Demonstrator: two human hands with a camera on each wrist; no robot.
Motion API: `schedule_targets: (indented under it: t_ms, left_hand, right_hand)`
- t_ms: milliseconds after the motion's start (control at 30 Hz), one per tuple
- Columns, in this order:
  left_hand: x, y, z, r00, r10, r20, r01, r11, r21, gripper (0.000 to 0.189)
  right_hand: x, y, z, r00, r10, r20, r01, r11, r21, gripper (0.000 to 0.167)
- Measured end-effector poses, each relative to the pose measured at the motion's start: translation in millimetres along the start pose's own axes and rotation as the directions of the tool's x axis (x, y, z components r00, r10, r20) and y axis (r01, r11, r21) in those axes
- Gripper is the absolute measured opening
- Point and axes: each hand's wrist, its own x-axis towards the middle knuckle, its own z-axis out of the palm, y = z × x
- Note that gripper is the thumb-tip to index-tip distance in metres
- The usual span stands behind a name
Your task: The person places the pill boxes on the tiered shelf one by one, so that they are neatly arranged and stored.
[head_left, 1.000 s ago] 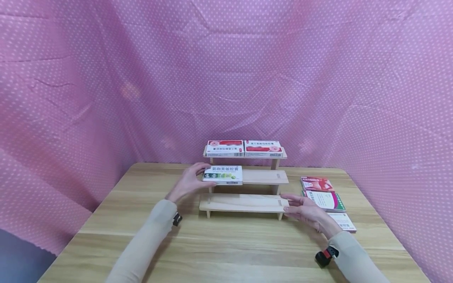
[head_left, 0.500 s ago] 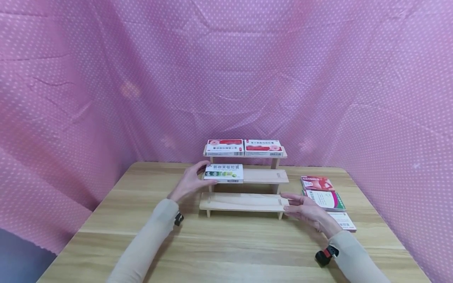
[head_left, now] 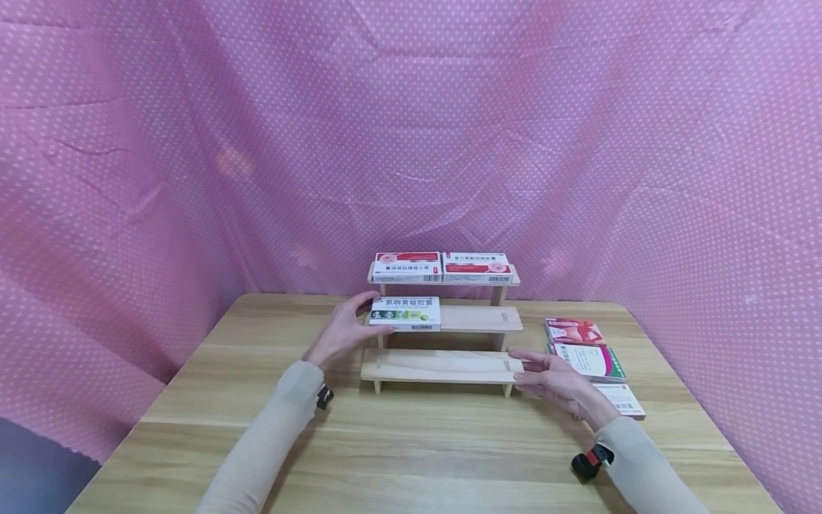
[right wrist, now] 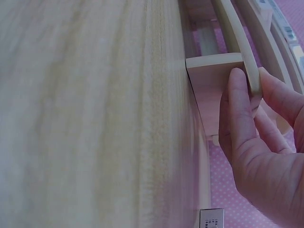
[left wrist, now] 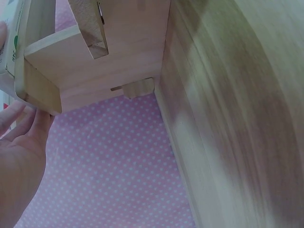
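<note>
A white-and-green medicine box [head_left: 404, 313] lies flat on the left half of the middle shelf of a three-tier wooden display stand [head_left: 443, 366]. My left hand [head_left: 344, 331] holds this box at its left end, thumb at the front edge and fingers behind. In the left wrist view, that hand [left wrist: 23, 137] is partly cut off, beside the shelf end. My right hand [head_left: 560, 384] grips the right end of the bottom shelf. The right wrist view has the hand's [right wrist: 266, 137] thumb and fingers on either side of the shelf board [right wrist: 242, 42].
Two red-and-white medicine boxes [head_left: 407, 267] lie side by side on the top shelf. Right of the stand, a red box [head_left: 574, 331], a white box with green and purple [head_left: 587, 362] and a white box [head_left: 621, 400] lie on the wooden table [head_left: 411, 450]. Pink dotted cloth [head_left: 411, 128] hangs behind.
The white-and-green box has shifted very slightly to the right on the middle shelf, with my left hand still holding it. My right hand stays on the bottom shelf's end.
</note>
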Motion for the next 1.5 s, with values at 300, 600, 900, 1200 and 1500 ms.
schedule_targets:
  t_ms: [300, 600, 900, 1200, 1500]
  left_hand:
    - [0.8, 2.0, -1.3, 1.000, 0.002, -0.006, -0.002, 1.000, 0.013, 0.095]
    - [0.5, 1.5, -2.0, 1.000, -0.010, -0.003, 0.010, 1.000, 0.011, 0.096]
    - [-5.3, 1.1, -2.5, 0.999, -0.050, -0.009, 0.049, 0.994, -0.099, 0.098]
    - [-17.5, -5.6, -11.3, 0.986, -0.142, -0.091, 0.120, 0.970, -0.210, 0.068]
    - [-39.6, -10.1, -5.4, 0.924, -0.381, -0.027, 0.327, 0.825, -0.460, 0.049]
  right_hand:
    - [0.3, -2, 0, 1.000, 0.008, -0.018, -0.009, 1.000, -0.027, 0.067]
    - [0.8, -3, 1, 1.000, -0.011, -0.002, 0.011, 1.000, -0.008, 0.066]
    - [-1.5, -2, 1, 1.000, 0.001, -0.007, -0.001, 1.000, -0.027, 0.065]
    - [-6.7, -2, -15, 0.994, -0.088, -0.066, 0.072, 0.974, -0.216, 0.059]
    - [-36.0, -10, -55, 0.967, -0.246, -0.070, 0.169, 0.819, -0.548, 0.053]
